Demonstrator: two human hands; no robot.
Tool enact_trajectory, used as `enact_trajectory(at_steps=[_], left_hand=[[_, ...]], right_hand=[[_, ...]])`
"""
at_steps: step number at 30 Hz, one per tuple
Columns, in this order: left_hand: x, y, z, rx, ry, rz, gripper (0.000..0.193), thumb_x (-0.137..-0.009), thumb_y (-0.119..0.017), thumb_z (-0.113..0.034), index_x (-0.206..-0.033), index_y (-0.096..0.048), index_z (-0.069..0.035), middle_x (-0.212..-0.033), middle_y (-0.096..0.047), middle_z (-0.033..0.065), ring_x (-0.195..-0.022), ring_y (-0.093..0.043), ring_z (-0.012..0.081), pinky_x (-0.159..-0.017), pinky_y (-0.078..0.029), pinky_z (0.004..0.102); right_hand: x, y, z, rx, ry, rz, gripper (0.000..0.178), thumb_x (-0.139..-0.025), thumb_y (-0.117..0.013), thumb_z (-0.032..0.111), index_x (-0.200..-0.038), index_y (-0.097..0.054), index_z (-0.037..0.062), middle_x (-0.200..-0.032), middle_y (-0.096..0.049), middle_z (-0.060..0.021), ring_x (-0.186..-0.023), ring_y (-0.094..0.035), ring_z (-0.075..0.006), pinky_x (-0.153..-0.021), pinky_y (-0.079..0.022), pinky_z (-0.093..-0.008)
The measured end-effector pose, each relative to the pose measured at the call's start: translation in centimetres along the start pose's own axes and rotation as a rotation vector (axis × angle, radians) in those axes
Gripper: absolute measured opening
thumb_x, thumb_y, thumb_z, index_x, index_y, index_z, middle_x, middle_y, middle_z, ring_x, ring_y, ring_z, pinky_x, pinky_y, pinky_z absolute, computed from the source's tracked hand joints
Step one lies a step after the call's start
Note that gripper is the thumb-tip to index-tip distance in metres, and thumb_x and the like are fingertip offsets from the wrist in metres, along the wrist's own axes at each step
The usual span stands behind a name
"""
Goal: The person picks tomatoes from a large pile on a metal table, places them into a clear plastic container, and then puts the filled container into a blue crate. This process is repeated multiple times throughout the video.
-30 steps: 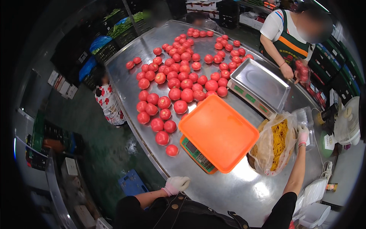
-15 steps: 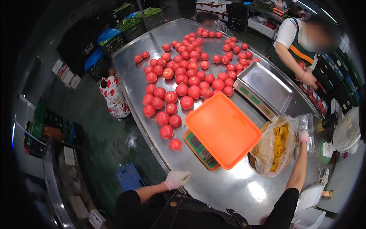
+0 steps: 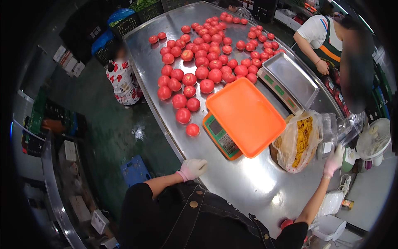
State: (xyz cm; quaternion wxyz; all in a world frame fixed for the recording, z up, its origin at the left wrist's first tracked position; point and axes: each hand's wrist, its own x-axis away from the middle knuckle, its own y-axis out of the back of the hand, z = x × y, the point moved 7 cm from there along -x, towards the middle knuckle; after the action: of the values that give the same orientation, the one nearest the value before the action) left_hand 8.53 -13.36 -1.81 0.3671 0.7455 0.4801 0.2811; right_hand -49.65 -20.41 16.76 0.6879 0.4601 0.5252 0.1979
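My left hand (image 3: 193, 169), in a white and pink glove, rests at the metal table's near edge with its fingers curled and nothing visible in them. Over at the right, my gloved right hand (image 3: 334, 161) grips a clear plastic box (image 3: 350, 127), blurred by motion and lifted beside the fan. A stack of clear plastic boxes (image 3: 328, 128) stands close by. Left of it sits a plastic bag of yellow rubber bands (image 3: 303, 141). An orange tray (image 3: 248, 118) lies on a scale with a green keypad (image 3: 224, 139). Many red tomatoes (image 3: 202, 73) are spread beyond it.
A second scale with a steel pan (image 3: 292, 81) stands behind the orange tray. A white fan (image 3: 374, 141) is at the right edge. One person (image 3: 319, 39) works across the table; another in a floral top (image 3: 123, 83) is at its left. A blue crate (image 3: 135, 171) lies on the floor.
My right hand has pulled back from the box stack and raised a clear plastic box to the right. The left hand stays at the table edge. The view has shifted slightly.
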Motion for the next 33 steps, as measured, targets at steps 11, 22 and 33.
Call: enact_trajectory(at_steps=[11, 22, 33], left_hand=[[-0.1, 0.7, 0.7, 0.086, -0.158, 0.002, 0.007, -0.085, -0.059, -0.019, -0.084, -0.062, -0.012, -0.075, -0.063, 0.0110, -0.071, -0.063, 0.0335, -0.062, -0.049, 0.0458], [-8.3, 16.0, 19.7, 0.241, 0.161, -0.470, 0.047, -0.082, -0.067, -0.011, -0.127, -0.053, -0.006, -0.121, -0.056, 0.0170, -0.111, -0.055, 0.0359, -0.095, -0.046, 0.0419], [-15.8, 15.8, 21.0, 0.098, -0.122, -0.231, 0.078, -0.073, -0.074, -0.017, -0.143, -0.040, -0.019, -0.141, -0.040, 0.0175, -0.124, -0.043, 0.0405, -0.103, -0.041, 0.0470]], right_hand=[[31.4, 5.0, 4.1, -0.296, -0.249, 0.448, 0.036, -0.087, -0.050, -0.002, -0.120, -0.059, 0.0083, -0.121, -0.055, -0.0167, -0.107, -0.058, -0.0350, -0.088, -0.048, -0.0392], [26.0, 3.5, 43.7, -0.840, 0.241, 0.501, 0.050, -0.083, -0.071, 0.020, -0.127, -0.052, 0.0047, -0.129, -0.053, -0.0198, -0.122, -0.050, -0.0381, -0.103, -0.043, -0.0444], [25.1, -4.6, 58.9, -0.493, 0.337, 0.712, 0.087, -0.071, -0.080, 0.034, -0.143, -0.036, 0.0157, -0.131, -0.047, -0.0176, -0.106, -0.057, -0.0369, -0.083, -0.053, -0.0435]])
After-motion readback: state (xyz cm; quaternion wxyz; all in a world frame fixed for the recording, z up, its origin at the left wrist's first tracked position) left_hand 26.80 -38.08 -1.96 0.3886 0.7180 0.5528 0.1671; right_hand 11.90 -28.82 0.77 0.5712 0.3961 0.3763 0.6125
